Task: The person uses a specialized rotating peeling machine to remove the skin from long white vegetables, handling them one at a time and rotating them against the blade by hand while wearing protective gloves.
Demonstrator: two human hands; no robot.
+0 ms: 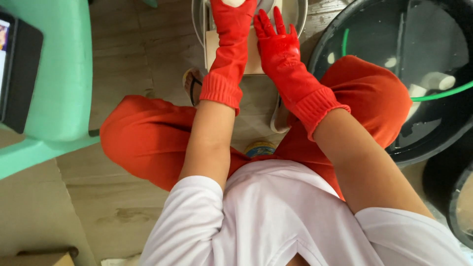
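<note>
Both my hands wear long red rubber gloves and reach forward between my knees. My left hand [231,24] runs up to the top edge of the view, where its fingers are cut off beside a pale object; its grip is hidden. My right hand [277,44] lies flat with its fingers spread, holding nothing, over a pale wooden board [253,61]. The board leans at a round metal basin [301,15] on the floor.
A large black tub [345,34] of water with a green hose [443,91] stands at the right, and a second dark tub [460,207] is below it. A green plastic chair [59,74] with a dark screen device [19,74] stands at the left. The floor is wooden.
</note>
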